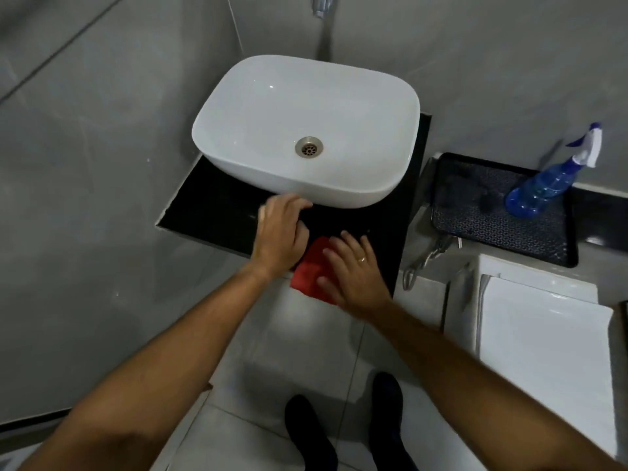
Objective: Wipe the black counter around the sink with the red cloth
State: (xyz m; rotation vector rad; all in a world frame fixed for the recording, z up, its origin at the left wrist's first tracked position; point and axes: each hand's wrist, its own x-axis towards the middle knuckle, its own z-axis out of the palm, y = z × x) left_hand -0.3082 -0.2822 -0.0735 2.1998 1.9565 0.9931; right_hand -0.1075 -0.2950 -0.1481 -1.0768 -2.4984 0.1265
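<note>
A white oval sink (306,96) stands on a small black counter (210,205). The red cloth (311,271) lies on the counter's front edge, partly hanging over it. My right hand (353,270) presses flat on the cloth with fingers spread; a ring shows on one finger. My left hand (282,229) rests on the counter just left of the cloth, its fingers reaching the sink's front wall and curled slightly, holding nothing that I can see.
A black patterned tray (475,215) sits on the ledge to the right with a blue spray bottle (543,185) on it. A white toilet tank lid (543,338) is at the lower right. Grey tiled walls close in on the left and behind. My feet stand on the floor below.
</note>
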